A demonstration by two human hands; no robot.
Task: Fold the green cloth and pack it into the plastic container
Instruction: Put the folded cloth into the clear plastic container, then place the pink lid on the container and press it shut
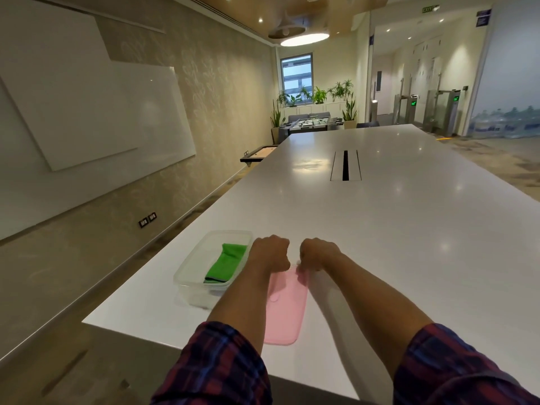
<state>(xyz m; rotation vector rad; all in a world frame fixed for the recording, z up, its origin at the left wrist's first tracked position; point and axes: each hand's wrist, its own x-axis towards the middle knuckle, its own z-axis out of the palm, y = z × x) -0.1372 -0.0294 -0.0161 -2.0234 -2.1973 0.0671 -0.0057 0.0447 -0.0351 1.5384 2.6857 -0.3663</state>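
Observation:
A folded green cloth (225, 263) lies inside a clear plastic container (187, 270) near the table's left front corner. Just right of the container, a pink lid (287, 311) lies flat on the white table (380, 229). My left hand (270, 252) and my right hand (317, 254) are side by side at the lid's far edge, fingers curled down onto that edge. The fingertips are hidden under the knuckles. My left forearm crosses the container's near right corner.
The table's left edge runs close beside the container, and its front edge is just below the lid. A cable slot (345, 165) sits mid-table farther back. A whiteboard (96, 112) hangs on the left wall.

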